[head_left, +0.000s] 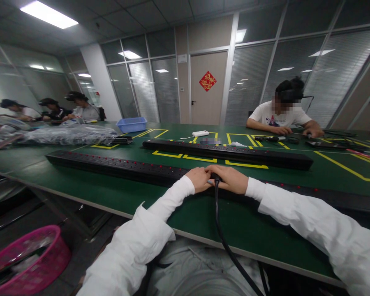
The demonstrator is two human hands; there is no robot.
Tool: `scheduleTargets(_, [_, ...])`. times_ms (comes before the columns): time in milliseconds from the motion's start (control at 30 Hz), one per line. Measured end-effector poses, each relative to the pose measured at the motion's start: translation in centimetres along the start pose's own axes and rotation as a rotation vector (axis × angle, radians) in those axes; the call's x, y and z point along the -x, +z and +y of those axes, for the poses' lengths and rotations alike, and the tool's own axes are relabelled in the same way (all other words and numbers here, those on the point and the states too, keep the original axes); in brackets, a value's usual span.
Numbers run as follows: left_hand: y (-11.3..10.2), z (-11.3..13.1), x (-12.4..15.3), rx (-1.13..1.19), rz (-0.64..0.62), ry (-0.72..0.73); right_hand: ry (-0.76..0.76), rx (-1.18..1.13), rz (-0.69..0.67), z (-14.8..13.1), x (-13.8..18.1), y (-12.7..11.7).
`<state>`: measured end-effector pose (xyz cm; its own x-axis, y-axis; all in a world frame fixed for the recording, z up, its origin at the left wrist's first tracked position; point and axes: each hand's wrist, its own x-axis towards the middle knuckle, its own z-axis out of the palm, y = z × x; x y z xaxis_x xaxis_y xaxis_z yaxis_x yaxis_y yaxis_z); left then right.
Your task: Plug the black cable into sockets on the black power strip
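A long black power strip point(117, 165) with a row of red dots along its top lies across the table in front of me. My right hand point(231, 179) is closed around a black plug point(215, 176) at the strip's middle. From that plug a thick black cable point(217, 213) hangs down over the table edge toward my lap. My left hand point(199, 179) grips the strip just left of the plug, its fingertips meeting my right hand. Fingers and plug hide the socket, so how far the plug sits in it cannot be seen.
A second black power strip point(228, 153) lies behind, near yellow tape marks. Farther back are a white power bank point(200, 133), a blue bin point(131, 124) and plastic-wrapped items point(70, 135). A person point(280, 111) works across the table; several others sit far left. A pink basket point(54, 255) stands below left.
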<state>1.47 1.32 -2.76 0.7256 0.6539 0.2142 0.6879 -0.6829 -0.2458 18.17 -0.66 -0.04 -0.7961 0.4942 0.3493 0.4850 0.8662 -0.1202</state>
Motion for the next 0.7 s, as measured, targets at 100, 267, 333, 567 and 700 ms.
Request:
scheduleTargets(100, [-0.01,0.01,-0.05,-0.001,-0.017,-0.005,0.001,0.006,0.000,0.00,-0.02,0.01])
scheduleTargets(267, [-0.05,0.01,-0.08,-0.002,-0.034,-0.002,-0.005,-0.001,-0.011,0.07,-0.04,-0.04])
scheduleTargets(333, [-0.01,-0.02,-0.07,-0.004,-0.030,0.000,-0.011,-0.009,-0.009,0.12,0.00,-0.06])
scheduleTargets(567, [0.14,-0.05,-0.06,-0.007,-0.008,0.005,-0.009,-0.028,-0.012,0.20,0.16,-0.03])
scheduleTargets(700, [0.06,0.00,-0.03,-0.004,-0.009,0.007,-0.004,-0.031,-0.001,0.13,0.09,-0.01])
